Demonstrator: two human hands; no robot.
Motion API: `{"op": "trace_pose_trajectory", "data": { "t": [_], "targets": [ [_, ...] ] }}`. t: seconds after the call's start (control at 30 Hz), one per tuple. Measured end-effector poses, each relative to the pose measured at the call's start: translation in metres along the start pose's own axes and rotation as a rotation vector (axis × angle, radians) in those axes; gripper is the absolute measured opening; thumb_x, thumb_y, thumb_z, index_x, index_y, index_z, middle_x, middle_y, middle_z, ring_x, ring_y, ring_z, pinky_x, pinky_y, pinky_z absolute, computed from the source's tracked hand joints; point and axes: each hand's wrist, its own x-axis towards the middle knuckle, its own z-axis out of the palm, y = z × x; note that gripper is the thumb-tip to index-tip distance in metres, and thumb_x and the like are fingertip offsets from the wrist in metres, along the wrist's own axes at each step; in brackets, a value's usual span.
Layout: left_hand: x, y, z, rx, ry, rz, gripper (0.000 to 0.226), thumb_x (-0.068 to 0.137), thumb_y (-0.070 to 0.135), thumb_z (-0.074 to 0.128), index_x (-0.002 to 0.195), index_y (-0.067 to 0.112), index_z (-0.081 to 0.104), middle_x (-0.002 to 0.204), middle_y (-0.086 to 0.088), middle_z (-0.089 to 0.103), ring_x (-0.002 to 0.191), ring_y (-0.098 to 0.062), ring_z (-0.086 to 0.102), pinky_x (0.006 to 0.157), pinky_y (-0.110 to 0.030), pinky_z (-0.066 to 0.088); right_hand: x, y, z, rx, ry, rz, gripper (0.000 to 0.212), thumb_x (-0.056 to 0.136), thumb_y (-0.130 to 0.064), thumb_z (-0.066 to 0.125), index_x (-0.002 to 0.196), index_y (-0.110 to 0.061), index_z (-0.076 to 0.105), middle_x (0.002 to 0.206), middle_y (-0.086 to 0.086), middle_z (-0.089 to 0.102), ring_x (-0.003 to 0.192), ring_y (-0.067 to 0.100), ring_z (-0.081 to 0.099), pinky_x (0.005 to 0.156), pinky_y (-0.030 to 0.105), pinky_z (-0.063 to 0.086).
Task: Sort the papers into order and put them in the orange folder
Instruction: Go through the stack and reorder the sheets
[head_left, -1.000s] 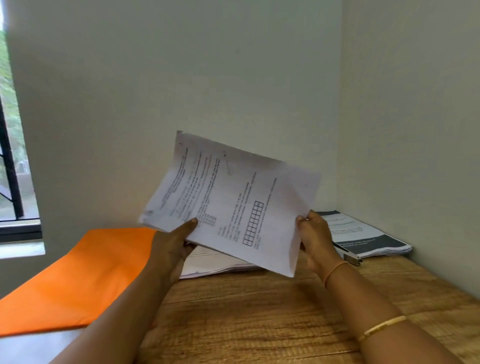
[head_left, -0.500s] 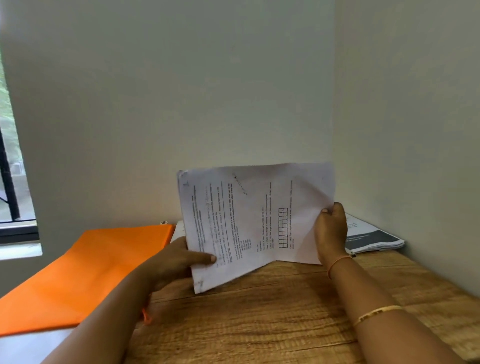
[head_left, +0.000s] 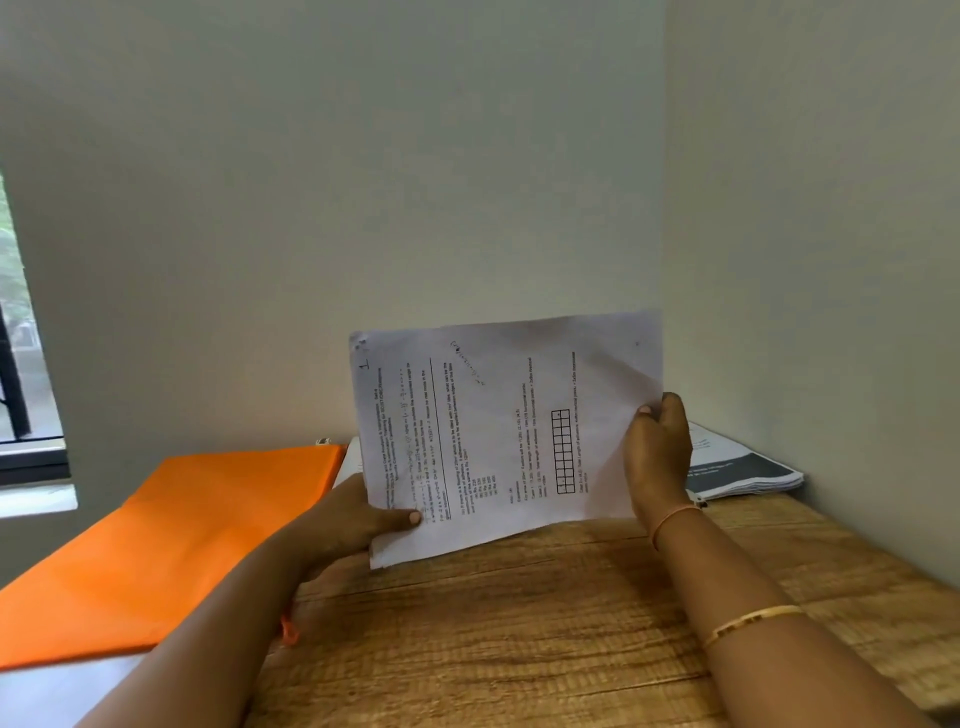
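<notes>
the left hand (head_left: 353, 522) pinches the lower left edge of the papers (head_left: 498, 415), thumb across the printed front; the right hand (head_left: 658, 457) grips their right edge; the papers stand upright on their long side over the wooden desk (head_left: 519, 634), text running sideways; whether the bottom edge touches the wood i cannot tell; the orange folder (head_left: 182, 535) lies flat on the desk to the left; printed booklets (head_left: 748, 470) lie stacked in the right corner.
</notes>
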Motion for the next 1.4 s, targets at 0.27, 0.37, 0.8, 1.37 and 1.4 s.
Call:
{"op": "trace_pose_trajectory", "data": {
  "t": [0.27, 0.37, 0.8, 1.37, 1.4],
  "targets": [
    [0.0, -0.001, 0.001, 0.011, 0.011, -0.024, 0.053, 0.067, 0.026, 0.083, 0.11, 0.033, 0.052, 0.114, 0.005, 0.065, 0.106, -0.011, 0.061, 0.079, -0.024, 0.055, -0.002, -0.001, 0.0, -0.023, 0.013, 0.001, 0.014, 0.098, -0.008, 0.032, 0.097, -0.011, 0.046, 0.075, 0.003, 0.044, 0.074, 0.024, 0.044, 0.064, 0.03, 0.032],
    [0.001, -0.001, 0.001, -0.018, 0.034, -0.044, 0.043, 0.076, 0.016, 0.075, 0.11, 0.03, 0.054, 0.114, 0.002, 0.066, 0.105, -0.014, 0.062, 0.079, -0.027, 0.056, -0.002, -0.001, -0.001, 0.001, 0.033, -0.029, 0.014, 0.099, -0.009, 0.032, 0.098, -0.011, 0.046, 0.078, 0.004, 0.046, 0.07, 0.021, 0.044, 0.059, 0.028, 0.032],
    [0.001, 0.007, 0.003, 0.093, 0.179, -0.049, 0.026, 0.086, 0.007, 0.065, 0.107, 0.019, 0.058, 0.109, 0.002, 0.064, 0.096, -0.013, 0.062, 0.071, -0.018, 0.051, -0.002, -0.003, -0.001, -0.005, 0.018, -0.002, 0.019, 0.1, -0.009, 0.03, 0.102, -0.008, 0.049, 0.081, 0.004, 0.047, 0.087, 0.029, 0.049, 0.071, 0.03, 0.033],
    [0.001, 0.013, 0.001, -0.354, 0.401, -0.277, 0.021, 0.086, -0.01, 0.05, 0.107, -0.014, 0.053, 0.062, -0.016, 0.064, 0.041, -0.018, 0.059, 0.038, -0.019, 0.047, -0.007, 0.009, 0.007, -0.227, -0.214, 0.072, 0.039, 0.096, -0.024, 0.046, 0.13, -0.009, 0.035, 0.127, 0.017, 0.05, 0.109, 0.033, 0.052, 0.08, 0.032, 0.039],
    [0.002, 0.012, 0.001, -0.393, 0.431, -0.267, 0.024, 0.087, -0.01, 0.049, 0.11, -0.015, 0.053, 0.061, -0.016, 0.064, 0.043, -0.019, 0.06, 0.04, -0.02, 0.048, -0.007, 0.008, 0.008, -0.208, -0.207, 0.079, 0.043, 0.096, -0.025, 0.048, 0.132, -0.01, 0.033, 0.127, 0.017, 0.05, 0.108, 0.032, 0.053, 0.079, 0.032, 0.039]
  ]
}}
